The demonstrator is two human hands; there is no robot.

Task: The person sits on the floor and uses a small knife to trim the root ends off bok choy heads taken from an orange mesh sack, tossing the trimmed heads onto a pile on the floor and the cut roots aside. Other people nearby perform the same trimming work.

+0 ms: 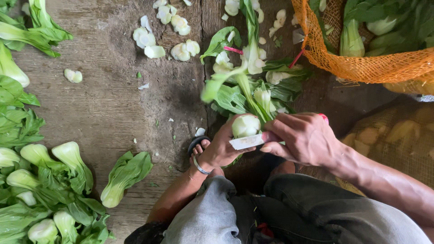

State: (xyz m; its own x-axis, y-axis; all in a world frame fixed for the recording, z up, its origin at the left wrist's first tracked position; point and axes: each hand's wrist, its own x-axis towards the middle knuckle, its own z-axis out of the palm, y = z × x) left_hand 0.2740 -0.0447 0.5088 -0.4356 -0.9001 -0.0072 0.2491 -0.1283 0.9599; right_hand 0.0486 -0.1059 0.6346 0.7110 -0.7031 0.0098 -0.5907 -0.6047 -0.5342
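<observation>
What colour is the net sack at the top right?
Orange mesh sack, holding green bok choy; the head view shows it clearly.

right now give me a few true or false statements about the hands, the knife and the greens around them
1. The left hand holds a head of bok choy by its white base. True.
2. The right hand holds a knife with its blade against that base. True.
3. The orange net bag is empty. False: it is full of green heads.
4. The pile of whole heads lies on the person's right. False: it lies on the person's left, on the wooden floor.
5. Cut white scraps lie scattered on the floor beyond the hands. True.
6. The left wrist is bare. False: it wears a bracelet.
</observation>
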